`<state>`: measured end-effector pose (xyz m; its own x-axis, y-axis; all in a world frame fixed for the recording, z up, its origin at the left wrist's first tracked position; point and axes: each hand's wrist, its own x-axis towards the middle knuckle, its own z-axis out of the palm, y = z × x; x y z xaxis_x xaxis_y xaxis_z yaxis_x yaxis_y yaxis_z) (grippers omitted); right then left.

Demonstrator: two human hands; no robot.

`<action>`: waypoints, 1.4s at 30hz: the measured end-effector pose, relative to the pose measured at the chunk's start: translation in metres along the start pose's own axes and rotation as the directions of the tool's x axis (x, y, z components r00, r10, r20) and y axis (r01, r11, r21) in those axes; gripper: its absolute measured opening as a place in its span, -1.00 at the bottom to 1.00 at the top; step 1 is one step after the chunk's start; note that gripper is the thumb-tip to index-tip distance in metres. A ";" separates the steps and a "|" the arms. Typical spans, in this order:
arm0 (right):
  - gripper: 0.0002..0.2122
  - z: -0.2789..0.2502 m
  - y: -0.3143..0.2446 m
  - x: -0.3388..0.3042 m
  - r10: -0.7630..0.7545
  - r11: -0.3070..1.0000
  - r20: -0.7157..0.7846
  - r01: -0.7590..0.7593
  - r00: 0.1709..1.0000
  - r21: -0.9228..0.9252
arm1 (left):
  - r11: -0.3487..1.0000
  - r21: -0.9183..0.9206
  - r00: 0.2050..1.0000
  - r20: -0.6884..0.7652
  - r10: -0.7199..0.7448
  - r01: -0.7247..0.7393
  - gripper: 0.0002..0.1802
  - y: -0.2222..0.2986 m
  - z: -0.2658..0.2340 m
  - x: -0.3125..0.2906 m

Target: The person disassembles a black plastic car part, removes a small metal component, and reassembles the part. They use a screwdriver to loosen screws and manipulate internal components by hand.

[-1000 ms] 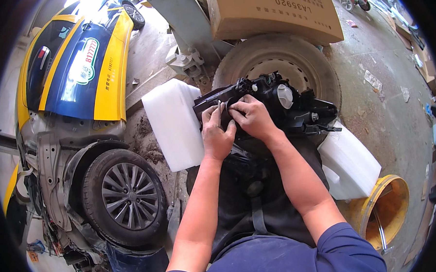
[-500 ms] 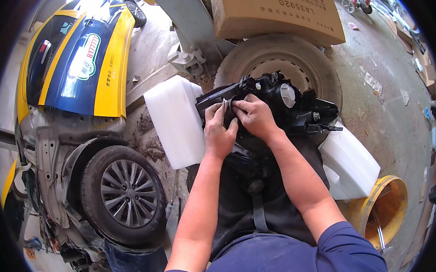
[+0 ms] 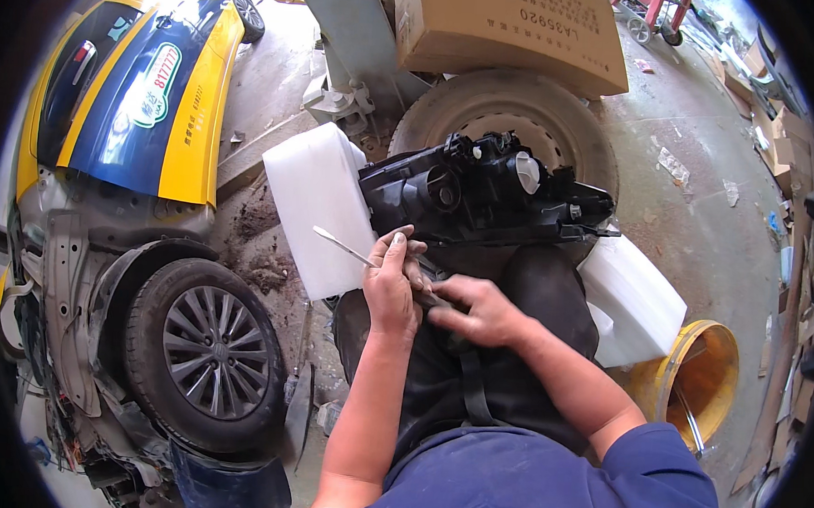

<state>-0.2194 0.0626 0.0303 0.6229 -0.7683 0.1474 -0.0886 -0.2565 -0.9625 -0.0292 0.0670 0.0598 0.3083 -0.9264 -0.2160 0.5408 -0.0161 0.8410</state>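
Above my lap, my left hand [image 3: 393, 285] is closed around a screwdriver [image 3: 344, 247]. Its thin metal shaft sticks out to the upper left. My right hand [image 3: 477, 312] closes on the dark handle end, and fingers hide part of it. Just beyond both hands, a black car headlight housing [image 3: 482, 198] lies back side up, propped near my knees. It shows a round opening at its left and a white round cap [image 3: 527, 172] near the middle. Neither hand touches the housing.
White foam blocks flank the housing, one on the left [image 3: 318, 214] and one on the right [image 3: 632, 305]. Behind it lie a tyre [image 3: 413, 123] and a cardboard box [image 3: 516, 41]. A yellow bucket [image 3: 660, 379] stands right; a partly dismantled car [image 3: 112, 150] fills the left.
Both hands have left the headlight housing and drawn back toward my lap. A screwdriver now shows in them. The view has shifted slightly.
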 end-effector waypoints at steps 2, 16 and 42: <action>-0.66 0.016 -0.004 -0.011 0.156 0.984 0.077 -0.161 0.985 0.073 | 0.998 0.057 0.999 0.022 -0.033 0.032 -0.67 -0.005 -0.005 -0.003; -0.91 -0.064 0.002 -0.072 0.377 0.838 -0.684 0.085 0.624 0.539 | -0.122 0.757 0.678 0.634 0.371 -0.641 -0.34 0.030 -0.014 0.020; -0.61 0.058 0.223 -0.309 0.714 0.570 -0.397 -0.809 0.576 -0.147 | -0.330 0.758 0.744 0.638 0.199 -0.563 0.34 -0.006 0.018 0.166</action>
<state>-0.3867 0.2767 -0.2432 -0.0135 -0.8587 -0.5122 -0.6686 0.3887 -0.6340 0.0049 -0.0940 0.0283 -0.1630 -0.9322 0.3232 -0.9452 0.2414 0.2197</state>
